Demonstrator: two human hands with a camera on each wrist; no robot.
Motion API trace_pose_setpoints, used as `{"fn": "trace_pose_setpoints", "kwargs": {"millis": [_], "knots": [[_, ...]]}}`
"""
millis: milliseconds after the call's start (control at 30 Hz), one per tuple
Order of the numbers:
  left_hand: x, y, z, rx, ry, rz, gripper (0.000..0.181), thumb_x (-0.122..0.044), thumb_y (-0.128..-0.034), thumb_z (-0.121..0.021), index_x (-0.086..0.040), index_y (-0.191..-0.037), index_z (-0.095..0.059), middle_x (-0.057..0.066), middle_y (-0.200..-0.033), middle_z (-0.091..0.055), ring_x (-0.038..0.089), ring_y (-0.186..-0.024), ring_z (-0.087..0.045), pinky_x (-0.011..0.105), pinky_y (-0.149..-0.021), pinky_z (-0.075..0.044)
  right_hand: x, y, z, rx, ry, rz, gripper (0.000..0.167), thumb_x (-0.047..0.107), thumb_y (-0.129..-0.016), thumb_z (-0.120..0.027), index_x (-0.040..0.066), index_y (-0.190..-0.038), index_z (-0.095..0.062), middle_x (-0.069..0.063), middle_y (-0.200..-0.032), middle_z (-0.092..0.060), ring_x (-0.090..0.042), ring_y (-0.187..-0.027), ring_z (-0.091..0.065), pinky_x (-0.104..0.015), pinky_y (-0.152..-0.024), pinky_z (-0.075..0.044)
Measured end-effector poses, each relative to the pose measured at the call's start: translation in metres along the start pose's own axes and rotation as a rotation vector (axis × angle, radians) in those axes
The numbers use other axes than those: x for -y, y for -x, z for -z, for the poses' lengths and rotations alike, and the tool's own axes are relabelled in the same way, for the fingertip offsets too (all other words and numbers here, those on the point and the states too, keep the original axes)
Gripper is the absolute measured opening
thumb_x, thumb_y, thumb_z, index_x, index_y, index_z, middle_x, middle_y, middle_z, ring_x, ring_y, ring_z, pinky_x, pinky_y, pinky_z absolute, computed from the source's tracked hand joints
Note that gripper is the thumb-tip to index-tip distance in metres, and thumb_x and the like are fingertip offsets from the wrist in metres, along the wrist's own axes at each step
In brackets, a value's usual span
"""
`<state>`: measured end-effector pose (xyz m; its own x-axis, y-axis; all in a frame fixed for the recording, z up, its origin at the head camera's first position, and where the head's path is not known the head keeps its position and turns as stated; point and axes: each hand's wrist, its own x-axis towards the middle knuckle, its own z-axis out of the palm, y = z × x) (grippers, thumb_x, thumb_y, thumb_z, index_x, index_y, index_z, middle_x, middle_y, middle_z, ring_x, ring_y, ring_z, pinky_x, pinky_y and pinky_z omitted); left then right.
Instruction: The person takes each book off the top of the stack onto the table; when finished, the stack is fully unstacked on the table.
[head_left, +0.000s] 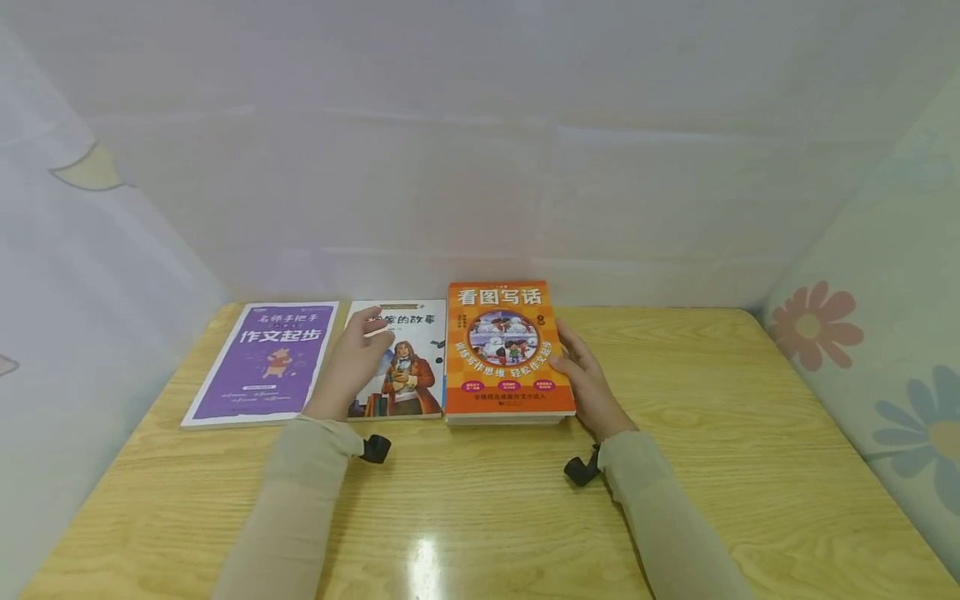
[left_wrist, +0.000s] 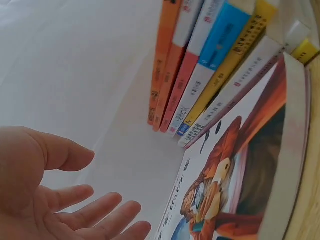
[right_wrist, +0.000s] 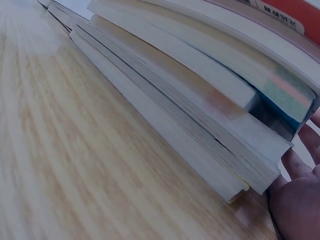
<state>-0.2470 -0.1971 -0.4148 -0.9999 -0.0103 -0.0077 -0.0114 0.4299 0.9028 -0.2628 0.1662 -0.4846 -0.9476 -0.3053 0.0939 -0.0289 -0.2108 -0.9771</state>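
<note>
A stack of several books, topped by an orange book [head_left: 512, 392], lies flat on the table; its spines [left_wrist: 220, 65] show in the left wrist view, its page edges [right_wrist: 165, 85] in the right. My right hand [head_left: 592, 387] rests along the stack's right side, fingers against the edges. My left hand [head_left: 356, 362] hovers over the left part of a white book [head_left: 408, 367] with a figure in a red coat, holding nothing; in the left wrist view that hand [left_wrist: 75, 200] has its fingers spread, loosely bent. A purple book [head_left: 262, 367] lies left of the white one.
The wooden table [head_left: 465, 508] extends in front of the books and to the right. Behind it hangs a pale cloth [head_left: 480, 167], with more cloth at both sides; the right one bears printed flowers [head_left: 817, 325].
</note>
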Motion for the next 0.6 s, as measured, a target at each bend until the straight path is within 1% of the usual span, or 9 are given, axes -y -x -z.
{"fn": "trace_pose_setpoints", "kwargs": {"millis": [100,133,233,333,433,533,600], "knots": [[-0.006,0.002,-0.007,0.019,-0.011,-0.004,0.067,-0.025,-0.1062,-0.047,-0.008,-0.162,-0.013,0.022,-0.159,-0.034,0.041,-0.143,-0.039,0.057,-0.112,-0.040,0.001,-0.001,0.000,0.005,-0.003,-0.005,0.068,0.024,-0.104,-0.058,0.029,-0.162,-0.022,0.006,-0.167,-0.018,-0.026,-0.151,-0.024,-0.032,-0.106,-0.048],[-0.007,0.002,-0.009,0.026,-0.012,-0.013,0.068,-0.025,-0.1062,-0.047,-0.008,-0.162,-0.012,0.023,-0.159,-0.033,0.041,-0.143,-0.039,0.057,-0.111,-0.040,0.001,-0.001,-0.001,0.003,-0.007,-0.006,0.068,0.024,-0.104,-0.058,0.029,-0.162,-0.024,0.007,-0.166,-0.020,-0.025,-0.150,-0.026,-0.033,-0.106,-0.048],[-0.010,0.003,-0.019,0.068,0.002,-0.030,0.068,-0.026,-0.1070,-0.047,-0.008,-0.162,-0.011,0.023,-0.159,-0.032,0.041,-0.143,-0.039,0.057,-0.111,-0.040,0.002,-0.002,0.000,0.002,-0.020,0.003,0.067,0.022,-0.104,-0.057,0.028,-0.162,-0.024,0.006,-0.166,-0.020,-0.027,-0.148,-0.030,-0.034,-0.104,-0.050],[-0.008,0.003,-0.033,0.132,0.003,-0.044,0.066,-0.028,-0.1077,-0.047,-0.007,-0.162,-0.014,0.023,-0.160,-0.031,0.041,-0.143,-0.038,0.058,-0.112,-0.039,0.002,-0.001,0.001,-0.001,-0.029,-0.006,0.066,0.018,-0.104,-0.055,0.027,-0.162,-0.024,0.004,-0.166,-0.021,-0.026,-0.143,-0.037,-0.034,-0.102,-0.052],[-0.007,0.004,-0.046,0.202,0.027,-0.026,0.065,-0.029,-0.1081,-0.048,-0.009,-0.162,-0.017,0.021,-0.162,-0.028,0.040,-0.145,-0.035,0.057,-0.114,-0.037,0.003,-0.001,0.003,-0.008,-0.026,-0.031,0.065,0.015,-0.105,-0.052,0.027,-0.162,-0.024,0.003,-0.165,-0.023,-0.025,-0.133,-0.049,-0.035,-0.097,-0.055],[-0.005,0.005,-0.055,0.257,0.067,-0.023,0.064,-0.029,-0.1089,-0.047,-0.008,-0.162,-0.018,0.021,-0.164,-0.026,0.041,-0.146,-0.035,0.057,-0.113,-0.038,0.005,-0.001,0.006,-0.020,-0.015,-0.055,0.065,0.015,-0.103,-0.051,0.029,-0.162,-0.026,0.002,-0.165,-0.024,-0.023,-0.122,-0.058,-0.036,-0.092,-0.058],[-0.003,0.004,-0.059,0.287,0.101,-0.036,0.065,-0.028,-0.1092,-0.047,-0.006,-0.162,-0.017,0.022,-0.164,-0.025,0.042,-0.145,-0.035,0.056,-0.114,-0.037,0.008,-0.001,0.009,-0.020,-0.014,-0.069,0.066,0.015,-0.102,-0.052,0.029,-0.161,-0.027,0.001,-0.165,-0.025,-0.024,-0.119,-0.060,-0.037,-0.091,-0.058]]}}
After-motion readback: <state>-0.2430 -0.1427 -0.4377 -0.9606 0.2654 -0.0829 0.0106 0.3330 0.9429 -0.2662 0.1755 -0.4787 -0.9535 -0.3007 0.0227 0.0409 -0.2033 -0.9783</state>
